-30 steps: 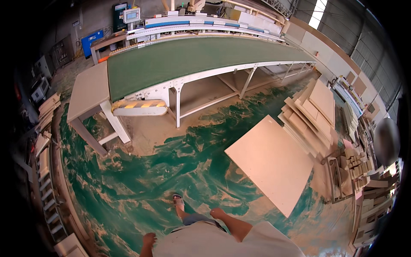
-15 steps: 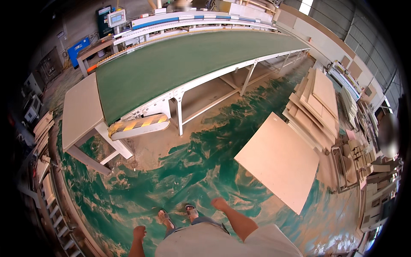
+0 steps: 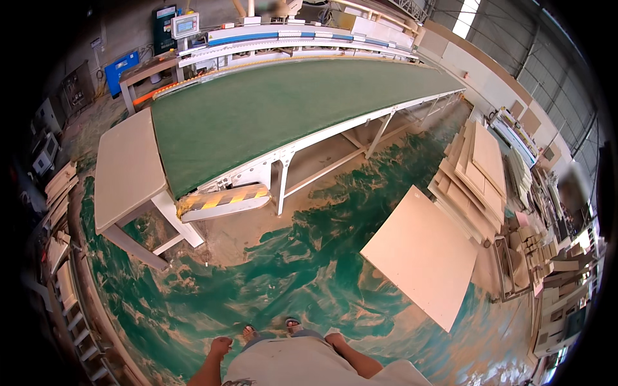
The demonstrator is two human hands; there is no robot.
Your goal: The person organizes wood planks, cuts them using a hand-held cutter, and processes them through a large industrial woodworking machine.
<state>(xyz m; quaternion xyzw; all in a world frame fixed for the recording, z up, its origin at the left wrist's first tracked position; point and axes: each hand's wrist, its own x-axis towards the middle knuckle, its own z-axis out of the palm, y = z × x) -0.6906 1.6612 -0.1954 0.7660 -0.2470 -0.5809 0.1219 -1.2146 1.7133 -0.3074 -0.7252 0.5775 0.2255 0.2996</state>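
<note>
My left hand [image 3: 221, 348] hangs low beside my body, fingers curled and nothing visible in them. At the other side of my waist is my right hand [image 3: 335, 341], also loosely closed and without anything showing in it. Neither hand touches anything around me. To the right, the nearest thing is a large pale wooden board [image 3: 421, 254], leaning at a slant beside a stack of boards [image 3: 467, 186]. Ahead stretches a long table with a green belt [image 3: 290, 109], and a pale wooden side table [image 3: 129, 170] stands at its left end.
A yellow-and-black striped guard [image 3: 225, 199] juts out from the belt table's near corner. On the right, a metal rack [image 3: 508, 270] stands by piled wood offcuts [image 3: 534, 251]. A roller track [image 3: 87, 341] runs along the left. Dust streaks the green floor [image 3: 290, 251].
My right hand has drawn back toward my waist, while my left hand has moved a little inward and forward. The surroundings sit slightly lower in view as my head has tilted up.
</note>
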